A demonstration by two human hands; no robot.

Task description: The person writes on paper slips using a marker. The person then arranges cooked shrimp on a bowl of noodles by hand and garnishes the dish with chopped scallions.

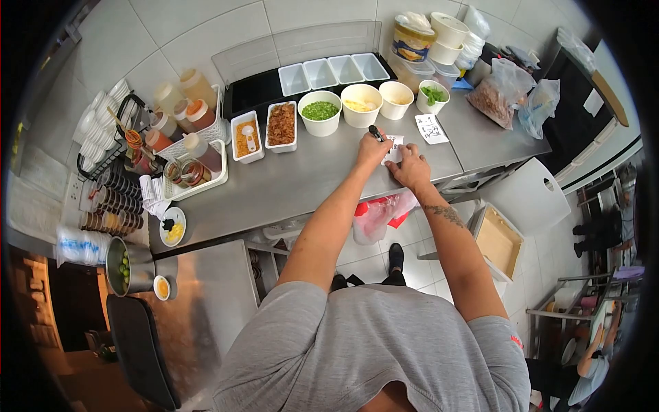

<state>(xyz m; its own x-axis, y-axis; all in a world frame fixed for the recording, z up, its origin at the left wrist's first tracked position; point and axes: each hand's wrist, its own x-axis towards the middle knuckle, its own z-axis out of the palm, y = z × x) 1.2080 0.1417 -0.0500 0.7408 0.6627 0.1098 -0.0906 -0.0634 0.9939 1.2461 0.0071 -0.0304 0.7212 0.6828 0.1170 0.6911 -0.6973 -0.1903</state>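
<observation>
My left hand (372,150) is closed around a black marker (375,133), which slants over a white paper slip (392,150) on the steel counter's front part. Dark handwriting shows on the slip, partly covered by my fingers. On the slip's right side, my right hand (410,167) holds it against the counter with bent fingers. A second white slip (430,129) with black handwriting lies to the right, below a tub of green leaves (432,97). Just behind my hands stand a tub with pale yellow bits (362,105) and another white tub (396,100).
Chopped green onion (320,110), brown crispy bits (282,126) and orange crumbs (247,139) sit in containers to the left. Sauce bottles (199,89) fill a basket farther left. Plastic bags (501,93) lie at the right end. A chair (525,194) stands against the counter's right front.
</observation>
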